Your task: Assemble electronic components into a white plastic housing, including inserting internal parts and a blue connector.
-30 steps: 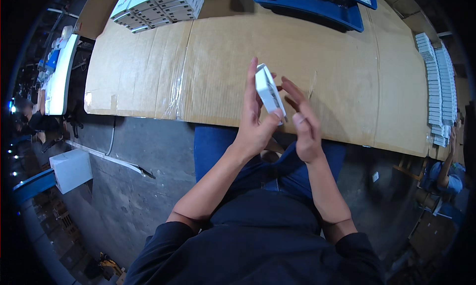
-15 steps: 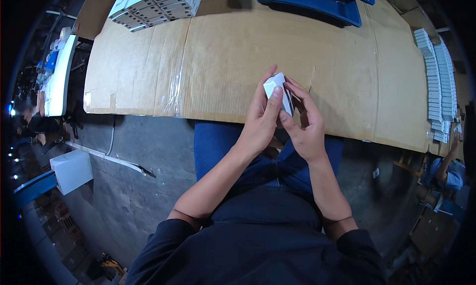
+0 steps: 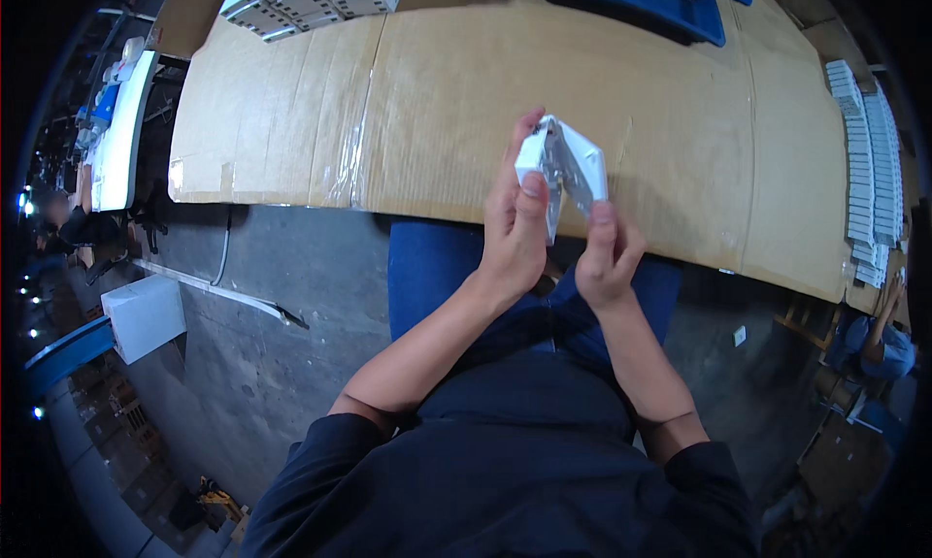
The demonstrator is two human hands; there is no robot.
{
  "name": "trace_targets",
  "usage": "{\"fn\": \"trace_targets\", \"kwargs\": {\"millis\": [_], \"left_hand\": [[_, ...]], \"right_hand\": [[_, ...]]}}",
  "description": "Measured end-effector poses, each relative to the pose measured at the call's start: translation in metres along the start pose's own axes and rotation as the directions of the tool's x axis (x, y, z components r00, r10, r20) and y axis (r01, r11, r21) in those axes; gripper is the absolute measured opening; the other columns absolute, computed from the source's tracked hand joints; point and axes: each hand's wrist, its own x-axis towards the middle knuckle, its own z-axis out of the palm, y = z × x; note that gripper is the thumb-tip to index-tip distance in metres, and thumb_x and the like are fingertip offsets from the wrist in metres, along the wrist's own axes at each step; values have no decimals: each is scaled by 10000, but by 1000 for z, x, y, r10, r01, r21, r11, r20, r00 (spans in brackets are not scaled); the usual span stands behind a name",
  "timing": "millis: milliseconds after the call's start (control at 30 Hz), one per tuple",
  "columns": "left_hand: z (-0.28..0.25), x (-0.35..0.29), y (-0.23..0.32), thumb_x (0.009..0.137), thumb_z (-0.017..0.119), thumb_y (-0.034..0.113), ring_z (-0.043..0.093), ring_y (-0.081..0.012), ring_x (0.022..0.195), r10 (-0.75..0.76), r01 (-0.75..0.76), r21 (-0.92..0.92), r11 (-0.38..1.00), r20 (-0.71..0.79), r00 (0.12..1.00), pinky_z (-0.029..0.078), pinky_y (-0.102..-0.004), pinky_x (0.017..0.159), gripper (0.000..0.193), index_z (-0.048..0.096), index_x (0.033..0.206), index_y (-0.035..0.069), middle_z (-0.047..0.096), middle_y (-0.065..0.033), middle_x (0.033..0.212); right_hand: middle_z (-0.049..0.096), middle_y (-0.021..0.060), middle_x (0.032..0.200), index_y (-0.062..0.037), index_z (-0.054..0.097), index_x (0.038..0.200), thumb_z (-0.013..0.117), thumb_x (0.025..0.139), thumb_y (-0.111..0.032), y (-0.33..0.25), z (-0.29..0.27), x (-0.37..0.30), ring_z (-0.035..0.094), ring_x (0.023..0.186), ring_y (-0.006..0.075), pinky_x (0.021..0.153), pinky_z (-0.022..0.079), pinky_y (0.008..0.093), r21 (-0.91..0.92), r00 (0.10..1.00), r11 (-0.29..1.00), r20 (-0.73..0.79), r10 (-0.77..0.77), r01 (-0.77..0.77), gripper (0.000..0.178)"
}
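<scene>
A small white box (image 3: pixel 532 156) is held above the near edge of the cardboard-covered table, its lid (image 3: pixel 585 157) swung out to the right. My left hand (image 3: pixel 515 223) is closed round the box's left side, thumb on its front. Between the thumb and fingers of my right hand (image 3: pixel 607 265) is the lower corner of the lid. Something greyish and shiny shows in the gap between box and lid; I cannot make out what it is.
Stacked white boxes (image 3: pixel 316 3) stand at the far left of the cardboard tabletop (image 3: pixel 466 82). Blue trays (image 3: pixel 641 5) sit at the back right, and long rows of white boxes (image 3: pixel 859 160) line the right edge. Another person (image 3: pixel 879 344) is at the far right.
The small box has been opened: its lid has swung out to the right, with my right hand drawn down and away from my left. The view has shifted slightly.
</scene>
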Motion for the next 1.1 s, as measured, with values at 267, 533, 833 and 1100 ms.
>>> {"fn": "trace_targets", "kwargs": {"millis": [267,533,833,1100], "left_hand": [[2,9,14,1109,435,525,451,-232,1391,-193,191,-99,976,-9,981,336,-359,1176,744,303,1616,-5,452,-150,1521],[-26,31,-13,1141,443,331,560,-189,1265,-205,200,-139,970,-24,978,448,-342,1089,477,413,1520,43,564,-141,1407],[-77,48,-12,941,703,133,577,-337,1250,101,-139,737,661,96,990,452,-431,1058,416,601,1331,29,573,-190,1388],[-64,7,1,958,724,311,361,-384,1510,-132,-293,891,347,355,925,237,-563,1244,548,583,1455,127,447,-160,1579]], "right_hand": [[673,160,1289,110,593,1358,466,1115,-223,-4,0,7,609,1172,179,1031,463,325,121,993,988,-56,101,-94,432],[673,91,1117,26,615,1348,501,1107,-129,37,-38,42,634,983,139,852,533,285,110,909,930,-200,366,-350,309],[721,79,919,8,618,1367,664,1041,-140,30,-66,20,659,749,77,666,540,264,-183,843,831,-247,478,-525,362],[701,110,1219,-62,738,1197,730,941,-122,30,-66,18,692,1031,242,898,545,384,-618,999,785,-31,27,-41,262]]}}
